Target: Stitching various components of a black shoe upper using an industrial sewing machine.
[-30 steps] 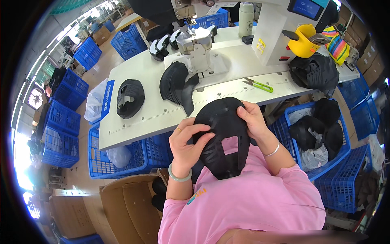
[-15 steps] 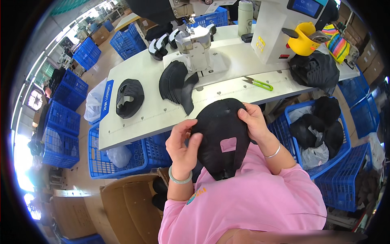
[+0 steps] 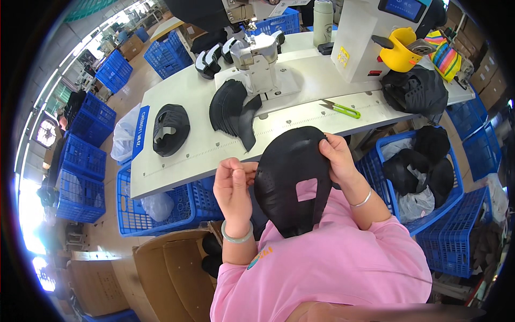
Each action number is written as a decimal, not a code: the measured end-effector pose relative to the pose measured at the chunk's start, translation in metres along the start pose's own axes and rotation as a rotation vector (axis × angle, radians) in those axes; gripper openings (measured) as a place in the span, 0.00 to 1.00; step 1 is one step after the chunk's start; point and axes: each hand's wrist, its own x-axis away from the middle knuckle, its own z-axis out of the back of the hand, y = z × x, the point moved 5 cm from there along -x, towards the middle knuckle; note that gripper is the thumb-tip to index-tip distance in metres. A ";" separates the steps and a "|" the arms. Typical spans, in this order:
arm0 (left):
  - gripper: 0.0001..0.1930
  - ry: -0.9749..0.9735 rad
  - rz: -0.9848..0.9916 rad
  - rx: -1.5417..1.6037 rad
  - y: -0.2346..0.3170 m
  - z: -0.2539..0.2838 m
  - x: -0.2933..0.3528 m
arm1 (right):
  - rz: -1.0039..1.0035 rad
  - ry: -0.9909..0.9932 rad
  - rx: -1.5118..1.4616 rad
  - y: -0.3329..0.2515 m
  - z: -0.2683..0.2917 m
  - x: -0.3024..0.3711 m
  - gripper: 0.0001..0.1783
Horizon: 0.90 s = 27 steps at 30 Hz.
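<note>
One black shoe upper (image 3: 281,172), right hand (image 3: 341,163) pinching its edge, left hand (image 3: 234,189) curled beside it, grip unclear

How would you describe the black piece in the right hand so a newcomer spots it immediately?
Start at the white table. By its near edge, in front of the pink shirt, the right hand grips a rounded black shoe upper. Unlike the similar upper lying at the table's left end, this one is held up, with pink showing through its squarish opening.
</note>
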 end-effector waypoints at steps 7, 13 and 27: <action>0.10 -0.035 -0.033 -0.111 0.013 -0.008 0.005 | -0.003 -0.012 -0.058 0.001 0.004 -0.002 0.20; 0.12 -0.065 -0.303 -0.587 0.023 -0.014 0.002 | -0.005 -0.018 -0.044 0.002 0.004 -0.002 0.21; 0.02 0.292 -0.519 -1.032 0.016 0.001 -0.009 | -0.013 -0.081 0.122 -0.001 -0.018 -0.003 0.14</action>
